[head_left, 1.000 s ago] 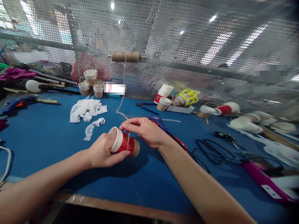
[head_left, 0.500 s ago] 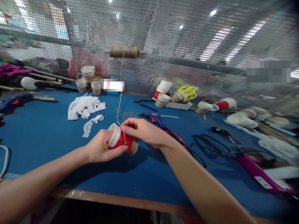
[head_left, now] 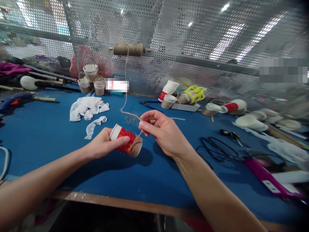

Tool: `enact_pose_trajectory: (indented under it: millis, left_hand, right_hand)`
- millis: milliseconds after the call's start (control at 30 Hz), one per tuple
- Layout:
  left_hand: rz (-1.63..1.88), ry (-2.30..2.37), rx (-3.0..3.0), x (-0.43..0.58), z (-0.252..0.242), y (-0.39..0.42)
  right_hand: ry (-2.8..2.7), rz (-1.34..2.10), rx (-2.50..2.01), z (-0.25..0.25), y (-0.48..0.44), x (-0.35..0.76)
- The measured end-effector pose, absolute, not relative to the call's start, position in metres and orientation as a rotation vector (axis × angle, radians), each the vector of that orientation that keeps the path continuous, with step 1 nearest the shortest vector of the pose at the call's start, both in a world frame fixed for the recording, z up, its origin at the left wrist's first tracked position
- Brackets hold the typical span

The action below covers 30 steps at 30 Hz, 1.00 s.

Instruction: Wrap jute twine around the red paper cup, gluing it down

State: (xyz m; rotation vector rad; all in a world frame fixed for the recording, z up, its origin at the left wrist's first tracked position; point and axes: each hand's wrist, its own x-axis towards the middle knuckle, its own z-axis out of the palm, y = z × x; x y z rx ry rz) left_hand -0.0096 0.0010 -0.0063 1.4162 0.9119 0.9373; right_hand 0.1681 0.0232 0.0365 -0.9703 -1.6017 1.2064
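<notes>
Tilted above the blue table, a red and white paper cup (head_left: 124, 139) has twine wrapped round its lower end. My left hand (head_left: 104, 142) grips it, thumb across the side and the other fingers hidden at the rim and behind. The strand of twine (head_left: 126, 77) hangs from a spool (head_left: 128, 49) on the mesh panel and slackens toward my right hand (head_left: 160, 129). Thumb and fingertips of that hand pinch the twine just above and right of the cup, and a short length runs down to the wound end.
White lace (head_left: 84, 108) lies left of centre. Small twine-covered cups (head_left: 99, 87) stand behind it. Pliers (head_left: 151, 104), more cups (head_left: 169, 90), a black cable (head_left: 217, 149), keys (head_left: 235, 138) and a magenta device (head_left: 265, 177) are to the right. The table's front edge (head_left: 116, 202) is nearby.
My right hand has moved right, away from the cup's side, drawing the twine with it. The cup has turned, its opening now facing away from view. The hanging twine bends more.
</notes>
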Motion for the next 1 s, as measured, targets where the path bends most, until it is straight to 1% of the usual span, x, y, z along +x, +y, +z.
enact_pose_trajectory:
  millis: [167,367,700,1000]
  left_hand:
    - [0.934,0.918,1.181,-0.008,-0.007,0.004]
    - [0.888,0.949,1.151,-0.009,-0.008,0.005]
    - [0.845,0.905,1.242,-0.010,-0.006,0.000]
    - [0.899,0.884,1.226,-0.008,0.000,-0.005]
  right_hand:
    - [-1.539,1.098,-0.897,0.033,0.018,0.170]
    - [-1.593,0.973,-0.939,0.031,0.018,0.170]
    - [-1.637,0.958,-0.968,0.025,0.022,0.169]
    - [-1.663,0.963,-1.087,0.022,0.023,0.170]
